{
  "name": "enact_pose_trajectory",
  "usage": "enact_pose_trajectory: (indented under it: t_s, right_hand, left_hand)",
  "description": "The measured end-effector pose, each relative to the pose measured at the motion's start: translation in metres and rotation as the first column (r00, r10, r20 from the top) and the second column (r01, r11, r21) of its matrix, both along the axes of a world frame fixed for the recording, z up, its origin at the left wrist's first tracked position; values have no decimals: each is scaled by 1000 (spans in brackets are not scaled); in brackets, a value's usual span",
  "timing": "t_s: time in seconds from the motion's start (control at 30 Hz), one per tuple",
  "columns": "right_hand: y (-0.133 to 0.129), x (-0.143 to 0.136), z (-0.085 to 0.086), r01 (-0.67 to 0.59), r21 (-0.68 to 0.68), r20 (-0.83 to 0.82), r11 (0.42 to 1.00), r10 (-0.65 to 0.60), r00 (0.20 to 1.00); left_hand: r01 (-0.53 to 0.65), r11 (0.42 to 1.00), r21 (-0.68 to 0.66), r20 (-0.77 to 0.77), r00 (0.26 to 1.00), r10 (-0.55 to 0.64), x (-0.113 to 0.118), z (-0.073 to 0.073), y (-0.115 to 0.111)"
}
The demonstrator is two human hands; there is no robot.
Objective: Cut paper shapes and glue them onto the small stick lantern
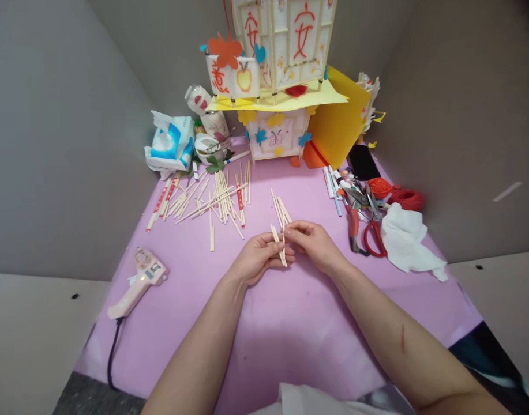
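Note:
My left hand (264, 256) is closed on a few short wooden sticks (278, 245), with the thumb pressed across them. Close beside it, my right hand (310, 239) pinches one thin wooden stick (284, 230) between thumb and forefinger, held upright next to the others. Just beyond the hands a few more wooden sticks (281, 207) lie on the purple tablecloth (290, 334). Farther left is a loose pile of wooden sticks (223, 196), some in red paper sleeves.
A pink glue gun (141, 282) with a black cord lies at the left. Tissues (171, 144) stand behind it. A decorated paper-and-stick house (275, 132) rises at the back. Pliers (355, 222), red-handled scissors (374, 236), red yarn (406, 200) and crumpled white tissue (405, 233) lie right.

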State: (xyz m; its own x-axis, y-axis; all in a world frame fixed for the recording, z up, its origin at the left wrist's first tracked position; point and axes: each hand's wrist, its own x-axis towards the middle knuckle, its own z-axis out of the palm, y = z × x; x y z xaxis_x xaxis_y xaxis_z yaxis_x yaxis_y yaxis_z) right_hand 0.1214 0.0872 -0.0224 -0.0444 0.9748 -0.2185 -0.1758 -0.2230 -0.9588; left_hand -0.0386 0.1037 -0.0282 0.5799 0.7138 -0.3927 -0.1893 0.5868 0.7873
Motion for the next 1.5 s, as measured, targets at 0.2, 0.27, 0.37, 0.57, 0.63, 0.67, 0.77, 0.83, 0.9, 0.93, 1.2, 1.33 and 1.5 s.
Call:
enact_pose_trajectory:
  t_s: [0.2,0.27,0.37,0.57,0.63,0.67,0.77,0.83,0.9,0.93,1.2,1.33,1.5]
  right_hand:
    - [-2,0,2,34,-1,95,999,-34,995]
    - [-1,0,0,54,-14,83,998,-52,995]
    - [0,0,-3,39,-55,14,998,-39,999]
    - [1,2,-2,13,-40,10,999,-13,1000]
    - [0,2,-2,13,-21,15,1000,-12,1000]
    - [0,1,-2,14,-12,11,1000,-14,1000]
    - [-1,-2,-4,29,-8,-16,1000,-29,999]
    - [-1,-5,-7,47,-16,-46,999,-48,998]
    - [-1,-5,-9,44,-29,-80,999,-47,996]
    - [0,-5,-9,29,-37,-99,999,-32,995]
    - [2,4,-7,0,-40,-85,999,-3,996]
    - [3,5,-9,-4,-44,-63,999,1,998]
    - [2,4,-11,7,-1,9,1000,-7,1000]
  left_hand:
    - [-56,998,16,-62,996,57,7,0,-3]
    - [-107,994,38,-73,991,109,11,-1,-5]
    - [-167,983,71,-82,982,173,16,-4,-7]
    - [-168,982,81,-95,980,176,19,-4,-9]
    - [-165,982,89,-95,980,173,19,-3,-9]
    - [-163,982,93,-93,981,171,19,-3,-9]
    - [-147,984,96,-82,985,155,18,-4,-9]
    - [-138,986,90,-71,987,145,17,-5,-9]
    - [-144,986,85,-65,987,150,17,-7,-9]
    - [-154,984,84,-64,985,160,17,-7,-8]
    - [-257,964,71,-81,961,263,19,-3,-6]
    - [-232,970,78,-98,966,239,19,-2,-6]
    - [-195,976,94,-104,973,205,20,-1,-8]
